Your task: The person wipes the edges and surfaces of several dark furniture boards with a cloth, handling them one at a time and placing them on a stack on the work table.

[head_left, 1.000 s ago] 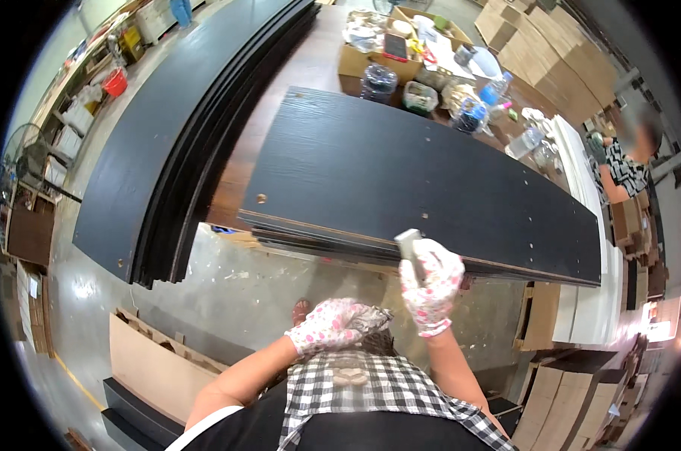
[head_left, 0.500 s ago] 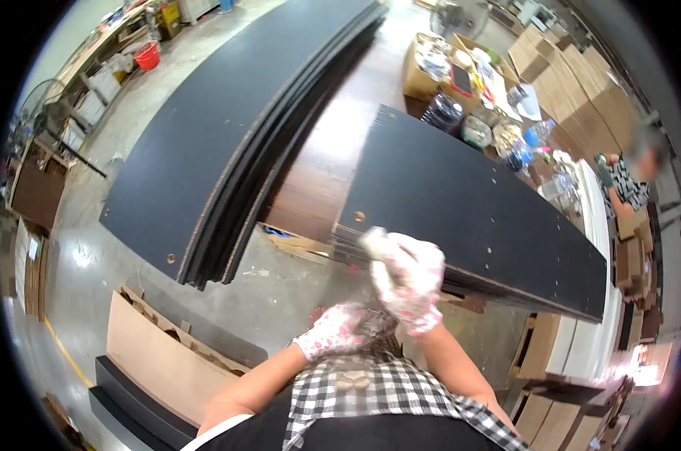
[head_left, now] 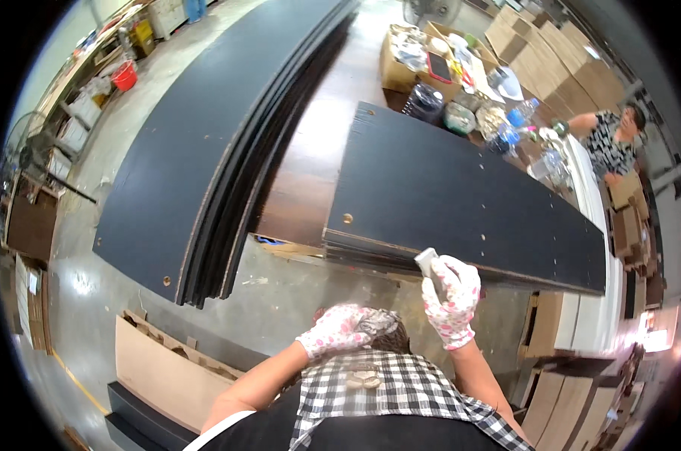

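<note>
My right hand point(head_left: 453, 302), in a white glove with pink dots, grips a small pale grey block point(head_left: 425, 261). The block is at the near edge of the top black panel point(head_left: 445, 199); whether it touches is unclear. That panel lies on a stack, with a round brassy fitting at its near left corner and small holes along it. Close to my apron, my left hand point(head_left: 339, 331), gloved alike, is closed on a crumpled grey rag point(head_left: 378, 323). Its fingertips are partly hidden by the rag.
More black panels point(head_left: 197, 150) are stacked at left. Beyond the right stack stand cardboard boxes point(head_left: 397, 71), a phone point(head_left: 439, 68) and plastic bottles point(head_left: 522, 113). A co-worker point(head_left: 611, 143) is at the far right. An open carton point(head_left: 167, 368) stands on the floor at lower left.
My right hand with the block has moved right along the panel's near edge. My left hand stays near my apron with the rag. The co-worker's arm has moved.
</note>
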`<state>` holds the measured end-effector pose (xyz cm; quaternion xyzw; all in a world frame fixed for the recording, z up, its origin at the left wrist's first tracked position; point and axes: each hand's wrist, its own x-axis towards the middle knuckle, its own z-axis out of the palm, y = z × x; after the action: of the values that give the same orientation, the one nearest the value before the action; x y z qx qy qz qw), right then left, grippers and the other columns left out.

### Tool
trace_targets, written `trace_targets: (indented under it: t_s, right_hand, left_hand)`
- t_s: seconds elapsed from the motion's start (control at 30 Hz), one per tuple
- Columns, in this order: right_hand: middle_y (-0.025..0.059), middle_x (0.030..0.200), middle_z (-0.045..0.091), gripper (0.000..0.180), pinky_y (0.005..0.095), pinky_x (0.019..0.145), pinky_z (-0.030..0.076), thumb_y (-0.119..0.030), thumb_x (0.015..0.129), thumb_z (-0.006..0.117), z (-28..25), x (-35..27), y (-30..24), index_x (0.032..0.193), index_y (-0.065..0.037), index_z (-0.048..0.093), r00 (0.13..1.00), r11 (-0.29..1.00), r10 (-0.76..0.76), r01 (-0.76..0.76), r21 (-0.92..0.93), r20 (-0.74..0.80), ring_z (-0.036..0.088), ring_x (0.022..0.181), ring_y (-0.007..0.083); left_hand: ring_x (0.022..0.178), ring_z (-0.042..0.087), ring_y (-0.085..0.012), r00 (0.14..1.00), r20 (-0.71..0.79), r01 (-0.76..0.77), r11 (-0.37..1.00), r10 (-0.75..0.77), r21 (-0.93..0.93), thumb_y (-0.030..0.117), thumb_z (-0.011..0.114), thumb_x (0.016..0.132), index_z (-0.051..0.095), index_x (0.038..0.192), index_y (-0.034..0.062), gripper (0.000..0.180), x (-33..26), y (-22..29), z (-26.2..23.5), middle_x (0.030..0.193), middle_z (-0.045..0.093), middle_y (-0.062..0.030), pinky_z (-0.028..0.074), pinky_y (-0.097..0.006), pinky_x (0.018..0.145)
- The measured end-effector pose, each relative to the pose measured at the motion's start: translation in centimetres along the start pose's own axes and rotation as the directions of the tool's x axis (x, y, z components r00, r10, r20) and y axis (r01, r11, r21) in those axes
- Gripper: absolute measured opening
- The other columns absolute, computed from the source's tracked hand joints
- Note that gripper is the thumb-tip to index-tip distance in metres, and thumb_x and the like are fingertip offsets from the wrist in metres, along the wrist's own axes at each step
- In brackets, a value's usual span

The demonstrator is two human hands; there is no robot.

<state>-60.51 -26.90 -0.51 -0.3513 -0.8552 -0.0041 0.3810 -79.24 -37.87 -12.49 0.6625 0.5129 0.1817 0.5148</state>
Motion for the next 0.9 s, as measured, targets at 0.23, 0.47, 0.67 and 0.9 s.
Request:
trace_targets:
  t_s: [0.23, 0.47, 0.67, 0.9]
  right_hand:
    - [0.0058, 0.101, 0.071, 0.024, 0.0373, 0.067, 0.05, -0.015, 0.085, 0.071, 2.7, 1.3, -2.0, 0.109, -0.012, 0.073, 0.997, 0.997, -0.074, 0.074, -0.001, -0.006, 0.064, 0.08, 0.0219]
    - [0.0109, 0.104, 0.068, 0.025, 0.0411, 0.09, 0.053, -0.005, 0.086, 0.071, -10.6, -11.8, 14.2, 0.111, -0.006, 0.07, 0.85, 0.843, 0.432, -0.499, -0.202, -0.3, 0.065, 0.098, 0.0262]
    - [0.0106, 0.11, 0.067, 0.026, 0.0402, 0.093, 0.051, -0.006, 0.084, 0.075, -10.1, -7.4, 11.2, 0.109, -0.006, 0.071, 0.878, 0.866, 0.461, -0.477, -0.152, -0.129, 0.064, 0.103, 0.0263]
    - [0.009, 0.101, 0.066, 0.029, 0.042, 0.081, 0.053, -0.016, 0.076, 0.079, -4.1, -0.3, 3.8, 0.103, -0.012, 0.073, 0.933, 0.972, 0.234, -0.234, -0.033, 0.272, 0.065, 0.092, 0.0285]
  left_hand:
    - [0.115, 0.062, -0.0407, 0.965, -0.131, -0.229, 0.973, 0.226, -0.009, 0.034, 0.069, 0.082, 0.066, 0.124, 0.0051, 0.051, 1.8, 2.6, 0.1, 0.123, 0.067, -0.0209, 0.049, -0.048, 0.1]
    - [0.121, 0.061, -0.0369, 0.983, 0.086, -0.159, 0.987, 0.162, -0.034, 0.04, 0.066, 0.084, 0.064, 0.134, 0.0112, 0.058, 2.9, 2.4, 0.5, 0.13, 0.066, -0.0183, 0.047, -0.044, 0.105]
    - [0.121, 0.06, -0.0378, 0.982, 0.1, -0.164, 0.986, 0.159, 0.043, 0.039, 0.065, 0.086, 0.062, 0.134, 0.0075, 0.058, 3.4, 0.1, 1.4, 0.131, 0.064, -0.0199, 0.047, -0.045, 0.104]
    - [0.119, 0.06, -0.039, 0.978, -0.015, -0.209, 0.978, 0.21, 0.014, 0.034, 0.067, 0.084, 0.062, 0.132, 0.0057, 0.057, 1.6, 0.7, -1.1, 0.126, 0.065, -0.0218, 0.046, -0.047, 0.104]
